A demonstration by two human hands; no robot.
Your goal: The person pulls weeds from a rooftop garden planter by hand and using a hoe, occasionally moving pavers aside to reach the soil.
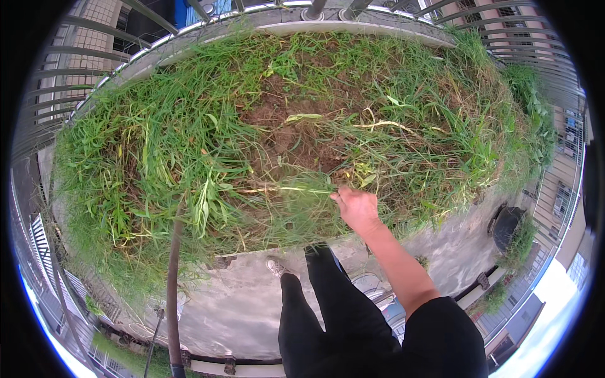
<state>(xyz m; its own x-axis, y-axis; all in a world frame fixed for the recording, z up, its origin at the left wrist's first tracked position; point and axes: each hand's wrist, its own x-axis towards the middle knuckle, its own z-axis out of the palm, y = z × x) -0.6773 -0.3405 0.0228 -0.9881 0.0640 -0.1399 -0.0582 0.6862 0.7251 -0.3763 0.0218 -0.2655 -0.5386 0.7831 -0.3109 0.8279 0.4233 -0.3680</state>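
Note:
My right hand [357, 208] reaches over the near side of a weedy planting bed, its fingers closed on the end of a pale green weed stem [302, 189]. Blurred thin grass blades [307, 208] spread to the left of my fingers. Just beyond the hand lie yellowish leaves [365, 176] and a patch of bare brown soil [288, 141]. A long pale stalk [385, 124] lies across the grass farther back. My left hand is out of view.
A wooden pole [174, 274] rises from the bed's left side toward me. Metal railings [90, 52] run behind the low concrete rim [359, 29]. My legs [340, 302] stand on the concrete floor [227, 312]. A dark round pot [508, 227] sits at right.

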